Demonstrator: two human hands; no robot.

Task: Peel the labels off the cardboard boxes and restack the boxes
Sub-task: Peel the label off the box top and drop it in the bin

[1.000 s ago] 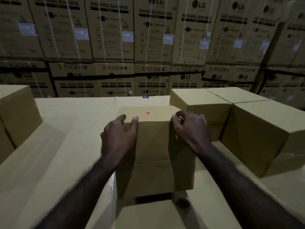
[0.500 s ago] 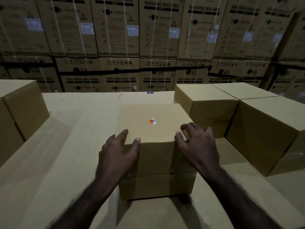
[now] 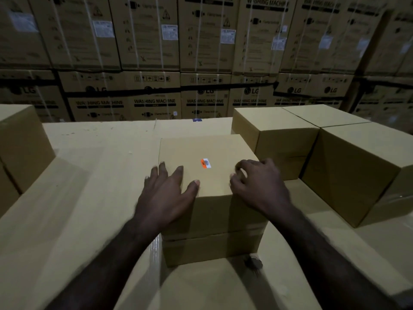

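— How many boxes do we count up close?

— Five plain ones: the middle box (image 3: 207, 173) under our hands, three to the right (image 3: 283, 139), one at the left edge (image 3: 20, 144).

— Labels?

— One, an orange-and-white label (image 3: 206, 163), still stuck on the middle box's top.

— And our hands?

— Left hand (image 3: 166, 193) spread flat on the near-left corner; right hand (image 3: 259, 184) on the right edge, fingers curled, holding nothing.

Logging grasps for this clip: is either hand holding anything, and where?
Nothing is lifted. The left hand rests flat on the box top's near-left corner; the right hand, fingers curled, touches its right edge. The label is untouched.
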